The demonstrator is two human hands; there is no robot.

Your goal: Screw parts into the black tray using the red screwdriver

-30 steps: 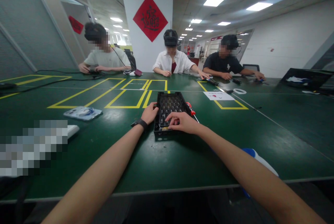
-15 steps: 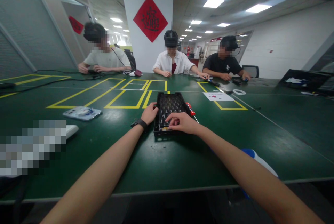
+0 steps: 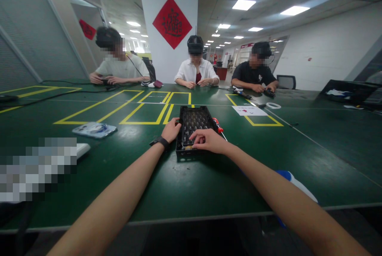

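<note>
Left hand (image 3: pixel 171 129) clamps one tray (image 3: pixel 186 154) at nine o'clock; right hand (image 3: pixel 207 140) — cannot tell. One screwdriver (image 3: pixel 220 129) lies at three, table edge (image 3: pixel 179 220) at six.

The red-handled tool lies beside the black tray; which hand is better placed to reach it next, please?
Probably the right hand: it is nearer the tool; the left hand touches the black tray on its other side.

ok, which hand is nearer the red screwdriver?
Right. The right hand is beside the screwdriver, over the near end of the black tray; the left hand is at the tray's left edge, opposite.
</note>
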